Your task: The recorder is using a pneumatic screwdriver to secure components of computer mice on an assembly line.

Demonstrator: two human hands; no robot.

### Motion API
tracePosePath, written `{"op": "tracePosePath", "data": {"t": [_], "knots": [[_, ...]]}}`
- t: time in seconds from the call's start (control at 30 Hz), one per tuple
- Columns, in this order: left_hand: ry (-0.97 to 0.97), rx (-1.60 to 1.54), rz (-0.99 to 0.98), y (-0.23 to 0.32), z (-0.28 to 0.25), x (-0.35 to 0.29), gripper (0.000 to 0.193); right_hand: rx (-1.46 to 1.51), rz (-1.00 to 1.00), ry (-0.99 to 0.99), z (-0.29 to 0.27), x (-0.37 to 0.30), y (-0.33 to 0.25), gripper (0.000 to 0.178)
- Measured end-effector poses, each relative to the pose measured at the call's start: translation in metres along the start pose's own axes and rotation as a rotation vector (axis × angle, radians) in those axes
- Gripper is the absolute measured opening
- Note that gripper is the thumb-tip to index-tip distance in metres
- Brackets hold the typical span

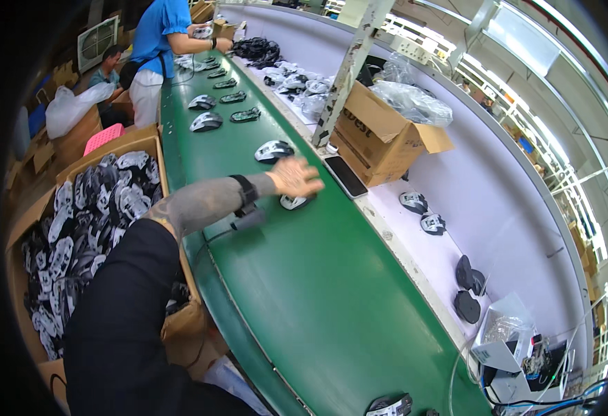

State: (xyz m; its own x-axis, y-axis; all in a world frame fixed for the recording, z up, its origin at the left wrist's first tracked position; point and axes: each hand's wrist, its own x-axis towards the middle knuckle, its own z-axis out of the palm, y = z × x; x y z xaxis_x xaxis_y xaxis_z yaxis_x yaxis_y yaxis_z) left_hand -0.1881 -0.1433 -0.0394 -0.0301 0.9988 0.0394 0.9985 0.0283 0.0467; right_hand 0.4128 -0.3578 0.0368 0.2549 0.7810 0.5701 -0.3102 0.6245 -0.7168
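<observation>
My left hand [293, 177], a black band round its wrist, reaches over the green conveyor belt [304, 291] with its fingers stretched out. Just under the palm a black-and-white computer mouse [294, 202] is partly hidden; whether the hand touches it I cannot tell. Another black-and-white mouse [273, 151] lies right beyond the hand. A blurred dark grey object [250, 219] hangs beside the wrist. No part of my right hand shows. Farther up the belt sit two more mice and several dark mouse parts [246, 115].
An open carton [192, 305] full of mouse shells stands left of the belt. Along the right ledge are a phone [345, 176], a cardboard box [370, 135] and mouse parts [433, 223]. A metal post [349, 73] rises there. A co-worker in blue [158, 31] works at the far end.
</observation>
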Motion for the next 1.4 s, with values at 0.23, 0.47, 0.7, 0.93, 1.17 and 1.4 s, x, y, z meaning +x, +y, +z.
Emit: {"op": "tracePosePath", "data": {"t": [0.23,0.47,0.7,0.93,1.17,1.4], "knots": [[-0.067,-0.488,0.1,0.163,0.032,0.0,0.064,0.047,-0.051,-0.077,-0.004,-0.002,-0.036,0.043],[-0.508,-2.289,0.028,0.325,-0.001,-0.09,0.041,0.254,-0.195,-0.274,0.022,0.041,-0.034,0.042],[-0.68,-2.679,-0.064,0.354,0.033,-0.162,0.039,0.209,-0.23,-0.146,0.046,0.04,-0.011,0.039],[-0.769,-2.557,0.05,0.357,0.036,-0.165,0.049,0.142,-0.256,-0.065,0.056,0.03,-0.006,0.033],[-0.816,-2.554,0.066,0.357,0.032,-0.171,0.055,0.162,-0.262,-0.094,0.049,0.026,-0.001,0.036],[-0.868,-2.576,0.097,0.357,0.028,-0.174,0.054,0.165,-0.271,-0.132,0.049,0.023,-0.005,0.038]]}}
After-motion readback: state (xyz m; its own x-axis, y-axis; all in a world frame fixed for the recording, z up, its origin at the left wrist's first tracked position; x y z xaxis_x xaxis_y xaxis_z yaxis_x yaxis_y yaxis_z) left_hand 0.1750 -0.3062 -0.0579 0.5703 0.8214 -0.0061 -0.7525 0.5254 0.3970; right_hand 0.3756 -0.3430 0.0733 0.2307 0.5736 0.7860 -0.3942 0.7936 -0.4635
